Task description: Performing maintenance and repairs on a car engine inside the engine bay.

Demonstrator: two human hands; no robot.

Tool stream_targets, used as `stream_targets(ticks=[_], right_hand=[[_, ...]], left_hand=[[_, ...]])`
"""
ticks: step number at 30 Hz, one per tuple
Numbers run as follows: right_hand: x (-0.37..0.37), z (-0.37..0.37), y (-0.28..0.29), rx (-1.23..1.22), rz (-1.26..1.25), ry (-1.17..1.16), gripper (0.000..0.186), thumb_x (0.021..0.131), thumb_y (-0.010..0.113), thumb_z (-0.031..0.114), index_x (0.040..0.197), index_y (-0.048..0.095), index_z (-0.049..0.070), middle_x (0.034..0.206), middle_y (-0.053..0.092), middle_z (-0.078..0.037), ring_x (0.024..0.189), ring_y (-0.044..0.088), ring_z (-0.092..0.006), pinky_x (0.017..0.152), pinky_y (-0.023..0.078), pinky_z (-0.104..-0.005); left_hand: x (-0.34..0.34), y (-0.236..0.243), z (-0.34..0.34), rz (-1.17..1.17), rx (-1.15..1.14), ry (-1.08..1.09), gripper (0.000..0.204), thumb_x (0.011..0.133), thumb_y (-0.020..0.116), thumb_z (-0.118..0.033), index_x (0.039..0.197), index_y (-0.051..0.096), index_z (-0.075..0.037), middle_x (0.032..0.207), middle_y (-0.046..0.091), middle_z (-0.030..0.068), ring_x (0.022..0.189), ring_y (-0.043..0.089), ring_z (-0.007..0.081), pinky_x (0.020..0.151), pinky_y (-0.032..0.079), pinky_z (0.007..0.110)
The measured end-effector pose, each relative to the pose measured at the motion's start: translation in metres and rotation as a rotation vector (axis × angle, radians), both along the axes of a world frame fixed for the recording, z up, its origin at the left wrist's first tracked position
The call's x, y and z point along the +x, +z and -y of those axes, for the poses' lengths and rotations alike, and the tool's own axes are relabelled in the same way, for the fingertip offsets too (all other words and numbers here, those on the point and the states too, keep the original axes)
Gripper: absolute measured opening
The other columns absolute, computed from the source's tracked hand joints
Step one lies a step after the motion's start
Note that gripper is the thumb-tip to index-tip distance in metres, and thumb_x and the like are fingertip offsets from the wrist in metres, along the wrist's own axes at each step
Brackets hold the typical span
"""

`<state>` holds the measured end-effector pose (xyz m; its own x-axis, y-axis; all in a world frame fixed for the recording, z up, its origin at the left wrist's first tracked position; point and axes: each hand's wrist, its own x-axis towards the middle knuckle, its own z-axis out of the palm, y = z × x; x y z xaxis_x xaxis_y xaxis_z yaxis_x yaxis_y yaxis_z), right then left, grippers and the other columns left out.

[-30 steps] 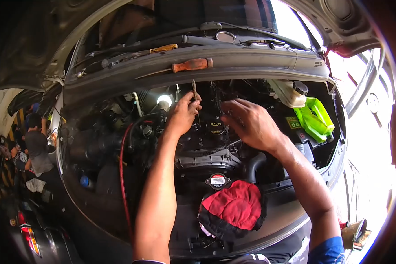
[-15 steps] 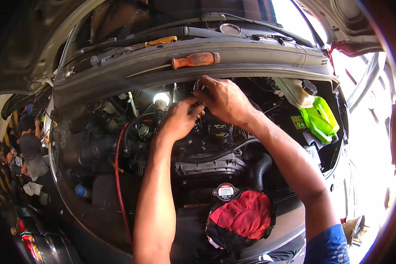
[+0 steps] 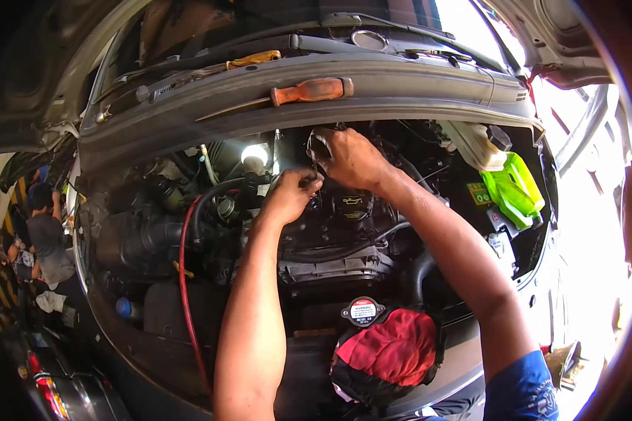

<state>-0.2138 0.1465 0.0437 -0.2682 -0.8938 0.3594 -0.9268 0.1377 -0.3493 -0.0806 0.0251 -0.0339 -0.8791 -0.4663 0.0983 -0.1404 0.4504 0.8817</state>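
Observation:
Both of my hands are over the far part of a car's engine [image 3: 330, 231]. In my right hand [image 3: 351, 161], the curled fingers pinch the upper part of a thin, dark, wire-like strand [image 3: 311, 149]. Its lower end runs down toward my left hand [image 3: 291, 195], where thumb and fingers are closed at the tips; what they hold there is too small to make out. Just below the right hand is the black oil filler cap [image 3: 352, 205]. A bright work lamp [image 3: 255, 154] shines left of my hands.
An orange-handled screwdriver [image 3: 312, 92] and a yellow-handled tool [image 3: 253, 60] lie on the cowl. Near the front are a radiator cap [image 3: 363, 311] and a red-and-black cloth [image 3: 393, 347]. A red hose [image 3: 184, 274] runs at left; a green container [image 3: 509, 189] sits right. A person [image 3: 49, 235] is far left.
My hands have drawn a little apart, the left one now lower than the right. More of the thin strand shows between them. The view has shifted slightly.

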Motion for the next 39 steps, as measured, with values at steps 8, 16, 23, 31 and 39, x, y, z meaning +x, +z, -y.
stream_targets(ticks=[8,16,23,31,39], right_hand=[[-0.019,0.01,-0.003,0.063,0.034,0.092,0.033,0.085,0.065,0.013,0.115,0.061,-0.002,0.11,0.063,-0.028,0.105,0.061,-0.0451,0.091,0.049,-0.0488],[-0.014,-0.001,0.007,0.066,0.093,0.123,0.027,0.085,0.065,0.012,0.108,0.064,-0.002,0.106,0.064,-0.026,0.105,0.062,-0.0428,0.09,0.049,-0.0478],[-0.009,-0.017,0.021,0.072,0.196,0.233,0.02,0.086,0.059,0.01,0.103,0.064,0.0,0.085,0.069,-0.015,0.076,0.068,-0.0271,0.075,0.054,-0.0391],[-0.007,-0.015,0.02,0.039,0.26,0.346,0.017,0.086,0.059,0.009,0.1,0.064,0.001,0.08,0.069,-0.013,0.071,0.068,-0.0216,0.071,0.054,-0.037],[-0.01,-0.007,-0.002,0.078,0.051,0.173,0.022,0.083,0.062,0.012,0.101,0.065,-0.001,0.084,0.069,-0.025,0.084,0.068,-0.04,0.078,0.054,-0.0432]], left_hand=[[-0.002,-0.005,-0.001,0.032,-0.057,0.057,0.021,0.094,0.065,-0.02,0.094,0.069,0.0,0.074,0.067,0.0102,0.072,0.063,0.0185,0.071,0.049,0.035],[-0.003,-0.005,-0.003,0.02,-0.044,0.043,0.02,0.094,0.065,-0.019,0.094,0.07,0.0,0.075,0.068,0.0106,0.074,0.064,0.0195,0.072,0.049,0.036],[0.002,0.006,-0.002,0.127,-0.006,-0.097,0.019,0.097,0.065,-0.015,0.101,0.067,0.003,0.087,0.069,0.0049,0.08,0.064,0.0106,0.076,0.053,0.027],[0.005,0.012,-0.002,0.19,0.035,-0.135,0.018,0.097,0.065,-0.015,0.102,0.068,0.002,0.087,0.068,0.0043,0.08,0.064,0.0112,0.076,0.054,0.027],[-0.001,0.0,-0.003,0.199,-0.001,-0.076,0.017,0.097,0.065,-0.014,0.101,0.067,0.003,0.086,0.067,0.0039,0.079,0.062,0.0105,0.075,0.053,0.026]])
